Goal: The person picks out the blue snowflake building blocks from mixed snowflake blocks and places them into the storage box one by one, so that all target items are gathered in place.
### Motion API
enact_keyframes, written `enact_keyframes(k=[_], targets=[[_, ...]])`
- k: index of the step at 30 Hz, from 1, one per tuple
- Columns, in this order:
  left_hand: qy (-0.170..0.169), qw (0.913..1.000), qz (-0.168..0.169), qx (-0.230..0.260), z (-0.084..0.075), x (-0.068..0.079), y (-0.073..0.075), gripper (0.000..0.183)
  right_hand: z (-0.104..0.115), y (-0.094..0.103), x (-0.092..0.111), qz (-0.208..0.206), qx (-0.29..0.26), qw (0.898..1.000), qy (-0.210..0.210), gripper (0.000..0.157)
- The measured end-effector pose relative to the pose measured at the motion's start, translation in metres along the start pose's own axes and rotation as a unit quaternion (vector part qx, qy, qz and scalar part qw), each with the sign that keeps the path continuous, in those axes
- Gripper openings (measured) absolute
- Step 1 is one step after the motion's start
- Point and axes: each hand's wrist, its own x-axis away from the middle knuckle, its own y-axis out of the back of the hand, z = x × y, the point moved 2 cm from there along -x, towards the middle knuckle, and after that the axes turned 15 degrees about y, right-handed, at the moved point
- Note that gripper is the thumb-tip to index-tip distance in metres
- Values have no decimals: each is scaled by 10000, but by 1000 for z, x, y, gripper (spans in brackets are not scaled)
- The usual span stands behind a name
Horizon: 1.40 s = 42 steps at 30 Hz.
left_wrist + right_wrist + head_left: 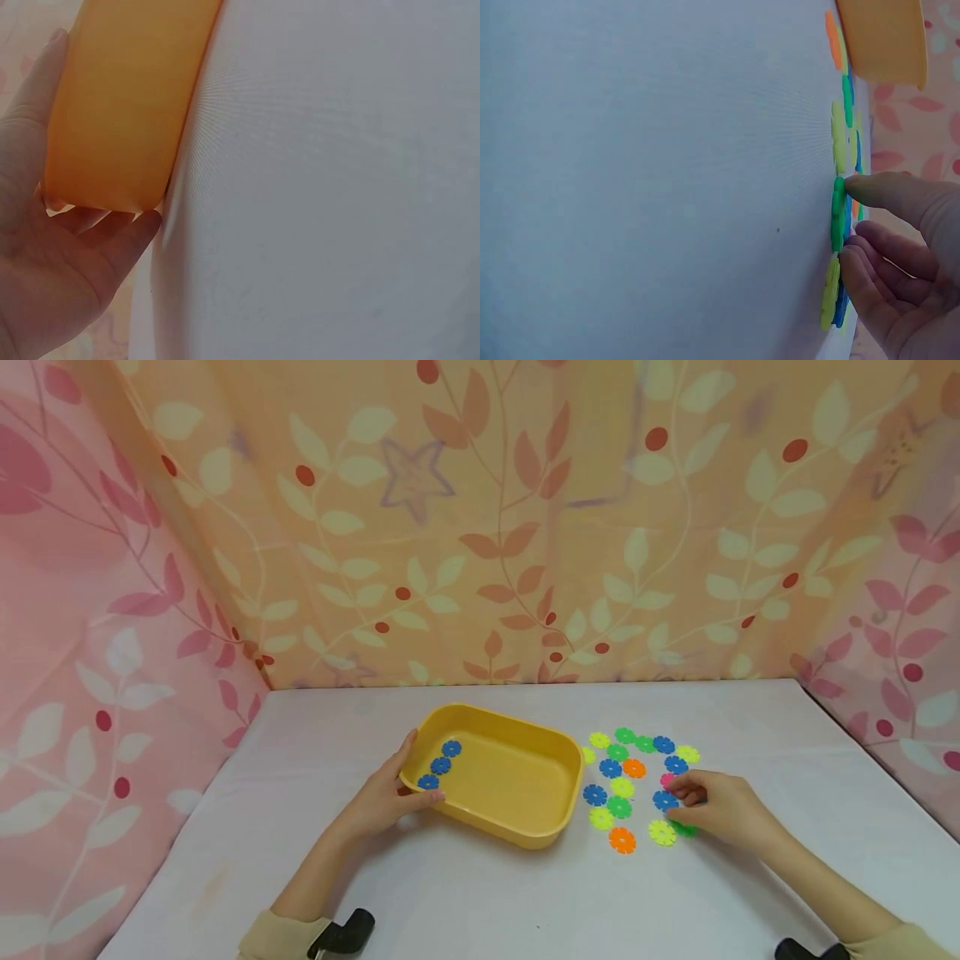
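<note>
My left hand holds a yellow plastic tray by its left end, thumb over the near rim and fingers along the outside. Three blue interlocking discs with notched edges lie inside the tray, in a slanted row at the left. To the tray's right my right hand is down among loose discs, thumb and forefinger at opposite edges of a blue disc. A pink disc is partly hidden by the fingers. Below the hand, a green disc shows beside the thumb tip in the right wrist view.
Several more discs lie on the white-covered table: yellow, orange, green and blue. Some sit close against the tray's right side. Patterned cloth hangs behind and at both sides.
</note>
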Motion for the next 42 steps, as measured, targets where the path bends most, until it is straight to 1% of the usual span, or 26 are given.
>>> enact_keyframes(k=[2, 5, 7, 11, 21, 26, 29, 31, 37, 42], targets=[[24, 10000, 26, 26, 0, 0, 0, 107, 1, -1, -1, -44, 28, 10000, 67, 40], [86, 9999, 73, 56, 1, -1, -1, 107, 2, -3, -3, -50, 19, 10000, 55, 39], [57, 10000, 43, 12, 9, -7, -2, 109, 3, -3, -5, -34, 8, 10000, 10, 37], [126, 9999, 38, 16, 9, -7, -1, 111, 3, -5, -6, -4, -2, 10000, -50, 35], [224, 9997, 66, 85, 9, -7, -1, 113, 2, -5, -5, -75, -38, 9999, 60, 36], [145, 9998, 74, 97, 10, -7, -1, 113, 3, -4, -6, -81, -106, 9999, 86, 37], [22, 9999, 73, 96, 10, -7, -1, 113, 4, -4, -7, -81, -119, 9999, 60, 36], [39, 9999, 67, 82, 10, -8, -1, 113, 4, -4, -8, -98, -141, 9998, 42, 35], [57, 9999, 98, 93, 9, -8, -1, 112, 8, -1, -13, -195, -408, 9990, -54, 38], [3, 9998, 101, 141, 9, -6, -1, 110, 22, 0, -21, -281, -807, 9963, -84, 42]])
